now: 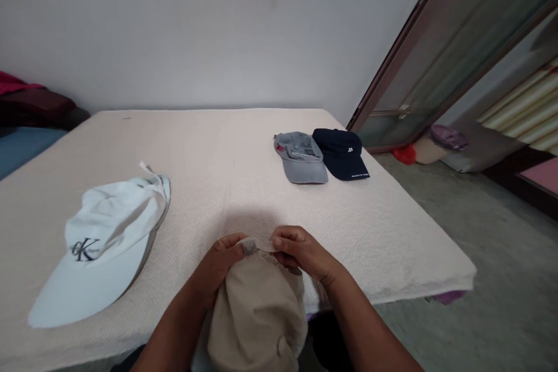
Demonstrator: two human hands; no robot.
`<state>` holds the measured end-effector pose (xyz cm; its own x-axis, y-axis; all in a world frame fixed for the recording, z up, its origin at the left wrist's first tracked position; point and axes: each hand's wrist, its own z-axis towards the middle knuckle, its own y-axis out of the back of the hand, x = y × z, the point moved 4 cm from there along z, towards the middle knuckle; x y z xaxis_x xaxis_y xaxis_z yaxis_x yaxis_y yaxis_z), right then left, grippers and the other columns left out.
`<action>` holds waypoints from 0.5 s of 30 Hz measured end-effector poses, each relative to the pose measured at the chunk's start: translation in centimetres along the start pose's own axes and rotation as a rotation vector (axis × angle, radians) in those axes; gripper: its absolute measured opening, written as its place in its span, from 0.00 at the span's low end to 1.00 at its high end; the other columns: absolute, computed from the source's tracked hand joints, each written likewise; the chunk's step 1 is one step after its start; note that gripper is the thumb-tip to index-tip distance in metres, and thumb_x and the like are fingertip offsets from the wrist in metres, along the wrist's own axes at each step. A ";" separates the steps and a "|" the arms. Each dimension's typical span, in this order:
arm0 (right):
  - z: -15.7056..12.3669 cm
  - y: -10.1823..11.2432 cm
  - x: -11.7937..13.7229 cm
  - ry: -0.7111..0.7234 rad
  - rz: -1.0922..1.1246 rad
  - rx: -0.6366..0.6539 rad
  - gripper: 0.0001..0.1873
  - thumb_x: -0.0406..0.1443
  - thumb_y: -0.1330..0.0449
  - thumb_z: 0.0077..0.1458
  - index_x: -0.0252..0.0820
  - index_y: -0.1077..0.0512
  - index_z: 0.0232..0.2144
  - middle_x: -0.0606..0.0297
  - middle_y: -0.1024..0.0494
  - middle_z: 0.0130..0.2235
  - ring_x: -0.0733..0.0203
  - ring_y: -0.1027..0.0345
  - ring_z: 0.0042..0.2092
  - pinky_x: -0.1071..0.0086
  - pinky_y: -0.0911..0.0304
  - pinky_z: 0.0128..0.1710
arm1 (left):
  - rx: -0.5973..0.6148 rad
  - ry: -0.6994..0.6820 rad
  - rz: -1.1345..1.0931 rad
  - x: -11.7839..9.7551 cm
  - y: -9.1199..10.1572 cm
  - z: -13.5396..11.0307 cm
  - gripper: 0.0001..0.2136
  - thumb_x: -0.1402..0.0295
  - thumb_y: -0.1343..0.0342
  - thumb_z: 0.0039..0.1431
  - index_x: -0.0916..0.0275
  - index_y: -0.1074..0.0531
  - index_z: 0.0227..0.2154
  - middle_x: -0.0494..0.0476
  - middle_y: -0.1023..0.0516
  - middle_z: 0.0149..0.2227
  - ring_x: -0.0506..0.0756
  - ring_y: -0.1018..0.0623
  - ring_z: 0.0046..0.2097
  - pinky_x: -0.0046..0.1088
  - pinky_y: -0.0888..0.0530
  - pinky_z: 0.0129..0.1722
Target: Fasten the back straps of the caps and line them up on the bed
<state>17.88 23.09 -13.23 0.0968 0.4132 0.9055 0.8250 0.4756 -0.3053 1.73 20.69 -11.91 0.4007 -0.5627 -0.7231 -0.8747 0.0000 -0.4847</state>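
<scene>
A beige cap (257,314) sits between my hands at the near edge of the cloth-covered table (218,157). My left hand (220,267) pinches the buckle end of the cap's back strap. My right hand (300,253) pinches the other end of the same strap, fingers closed on it. A white cap (102,244) with a dark logo lies on the table to the left. At the far right of the table a grey cap (300,157) and a navy cap (342,154) lie side by side.
A white wall stands behind the table. To the right are a concrete floor, a glass door frame (436,52), and a red object (404,154) on the ground. Dark red and blue bedding (26,122) lies at far left.
</scene>
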 end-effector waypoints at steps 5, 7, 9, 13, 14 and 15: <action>0.1 -0.2 -0.1 0.005 0.013 0.052 0.13 0.43 0.38 0.50 0.38 0.32 0.25 0.75 0.41 0.17 0.74 0.53 0.17 0.77 0.60 0.16 | -0.013 0.013 0.031 0.0 -0.3 -0.1 0.10 0.64 0.35 0.43 0.64 0.26 0.23 0.51 0.26 0.21 0.49 0.31 0.23 0.24 0.36 0.24; 0.1 -0.2 0.0 0.010 0.018 0.079 0.12 0.41 0.37 0.50 0.38 0.32 0.25 0.75 0.41 0.17 0.74 0.53 0.17 0.77 0.60 0.16 | -0.010 0.007 0.047 -0.2 -0.5 -0.3 0.09 0.64 0.36 0.44 0.64 0.27 0.22 0.51 0.28 0.20 0.49 0.33 0.22 0.24 0.37 0.24; 0.0 -0.2 0.1 0.026 0.040 0.069 0.12 0.41 0.37 0.50 0.38 0.32 0.25 0.75 0.40 0.17 0.74 0.53 0.17 0.76 0.60 0.16 | -0.004 0.002 0.064 -0.5 -0.8 -0.5 0.09 0.64 0.37 0.46 0.64 0.28 0.21 0.51 0.29 0.20 0.50 0.33 0.23 0.24 0.37 0.24; 0.1 0.0 0.4 0.064 0.163 -0.016 0.13 0.41 0.35 0.47 0.38 0.32 0.25 0.75 0.41 0.18 0.74 0.54 0.17 0.76 0.62 0.16 | -0.020 -0.005 0.094 -0.7 -1.0 -0.7 0.08 0.64 0.38 0.46 0.64 0.27 0.22 0.51 0.29 0.21 0.51 0.33 0.24 0.25 0.37 0.25; 0.2 0.0 0.5 0.066 0.184 -0.022 0.13 0.41 0.35 0.47 0.38 0.31 0.25 0.75 0.41 0.18 0.75 0.54 0.17 0.76 0.62 0.16 | -0.024 -0.002 0.092 -0.7 -1.0 -0.6 0.08 0.65 0.38 0.45 0.64 0.27 0.22 0.51 0.29 0.21 0.51 0.33 0.24 0.25 0.37 0.25; 0.2 -0.1 0.5 0.066 0.197 -0.020 0.12 0.41 0.35 0.46 0.37 0.31 0.26 0.75 0.40 0.18 0.75 0.54 0.17 0.76 0.63 0.16 | -0.024 0.002 0.086 -0.6 -1.0 -0.6 0.07 0.65 0.38 0.45 0.64 0.27 0.22 0.51 0.29 0.21 0.51 0.33 0.24 0.25 0.37 0.25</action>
<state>17.75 23.39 -12.81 0.2937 0.4445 0.8463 0.7973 0.3745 -0.4734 2.18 20.55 -10.67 0.3230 -0.5629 -0.7608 -0.9122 0.0290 -0.4087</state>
